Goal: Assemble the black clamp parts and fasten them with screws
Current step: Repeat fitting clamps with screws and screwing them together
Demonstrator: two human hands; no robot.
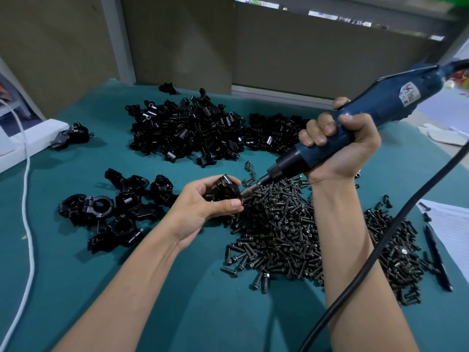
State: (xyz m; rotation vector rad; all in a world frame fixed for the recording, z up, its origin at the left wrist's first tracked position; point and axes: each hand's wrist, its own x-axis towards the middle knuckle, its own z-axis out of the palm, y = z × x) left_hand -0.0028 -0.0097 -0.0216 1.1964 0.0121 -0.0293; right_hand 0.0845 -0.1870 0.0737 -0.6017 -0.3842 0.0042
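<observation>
My left hand point(203, 207) grips a black clamp point(226, 189) just above the table, fingers and thumb curled round it. My right hand point(337, 146) grips a blue electric screwdriver point(375, 107), tilted down to the left. Its bit point(250, 191) touches the right side of the held clamp. A wide heap of dark screws point(291, 224) lies under and to the right of both hands. Several assembled black clamps point(109, 209) lie to the left of my left hand. A big pile of loose black clamp parts point(200, 130) sits farther back.
The table has a teal cover point(177, 288). A white cord point(26, 199) runs down the left side beside a white box point(30, 138). The screwdriver's black cable point(380, 240) crosses my right forearm. A sheet of paper point(451, 224) and a pen point(437, 257) lie at right.
</observation>
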